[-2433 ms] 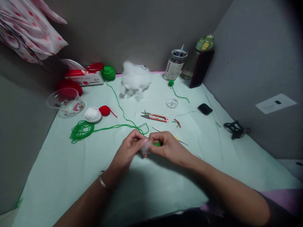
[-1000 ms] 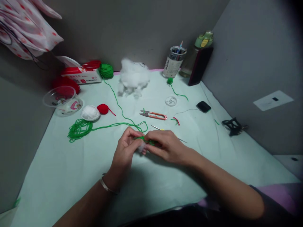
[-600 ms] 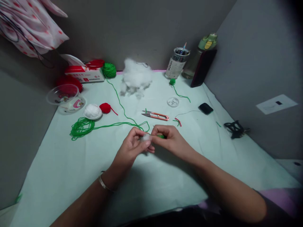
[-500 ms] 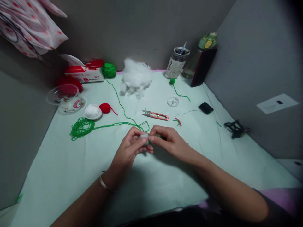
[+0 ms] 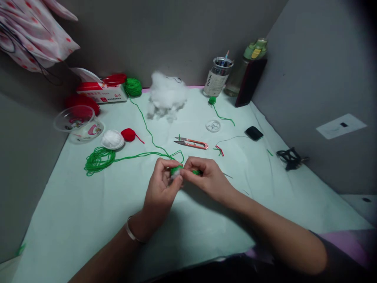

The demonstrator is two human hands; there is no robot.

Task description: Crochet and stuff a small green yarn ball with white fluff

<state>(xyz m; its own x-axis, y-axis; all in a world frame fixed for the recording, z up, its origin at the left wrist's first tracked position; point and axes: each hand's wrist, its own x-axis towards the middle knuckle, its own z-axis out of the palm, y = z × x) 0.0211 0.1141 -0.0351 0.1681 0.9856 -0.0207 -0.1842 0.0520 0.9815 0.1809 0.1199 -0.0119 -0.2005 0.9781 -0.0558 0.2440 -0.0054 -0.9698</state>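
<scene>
My left hand [image 5: 161, 184] is closed around a small green yarn piece [image 5: 176, 169] with white stuffing showing at its lower side. My right hand [image 5: 206, 175] meets it from the right, thumb and index finger pinched at the piece's edge. A bit of green yarn shows under the curled fingers of my right hand. Green strands [image 5: 147, 153] run from the hands to a loose green coil [image 5: 100, 160] on the left. Just beyond the hands lie orange-handled thread snips [image 5: 193, 144].
White stuffing [image 5: 167, 94] sits at the back. Left are a white yarn ball [image 5: 112, 139], red ball [image 5: 128, 135], plastic bowls [image 5: 88, 129] and a tissue box [image 5: 103, 92]. Right are a pencil jar [image 5: 216, 78], bottle [image 5: 250, 63], black case [image 5: 254, 133] and black clip [image 5: 290, 158].
The piece has turned in my left hand, so more green shows above the white stuffing. My left fingers have curled in more. The whole view has shifted slightly.
</scene>
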